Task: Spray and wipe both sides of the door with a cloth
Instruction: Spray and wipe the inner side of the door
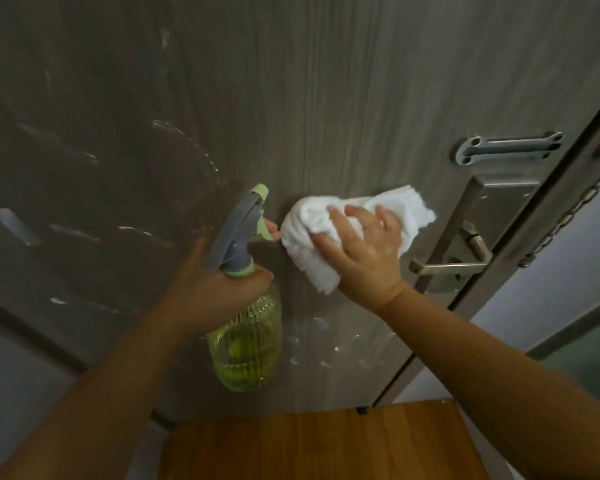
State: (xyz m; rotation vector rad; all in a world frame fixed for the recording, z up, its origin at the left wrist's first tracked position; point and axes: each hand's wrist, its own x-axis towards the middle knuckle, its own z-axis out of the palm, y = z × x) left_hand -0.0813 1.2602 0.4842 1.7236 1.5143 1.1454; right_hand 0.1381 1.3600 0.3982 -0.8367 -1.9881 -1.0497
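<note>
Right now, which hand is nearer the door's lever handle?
Right. The right hand presses the white cloth on the door just left of the lever handle; the left hand, gripping the spray bottle, is farther left.

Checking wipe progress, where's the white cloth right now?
The crumpled white cloth is under the right hand against the grey door, between the green spray bottle and metal lever handle.

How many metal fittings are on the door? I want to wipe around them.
3: a pull handle uppermost, the lock plate with lever handle below it, and a chain at the door's edge. Others may be out of view.
</note>
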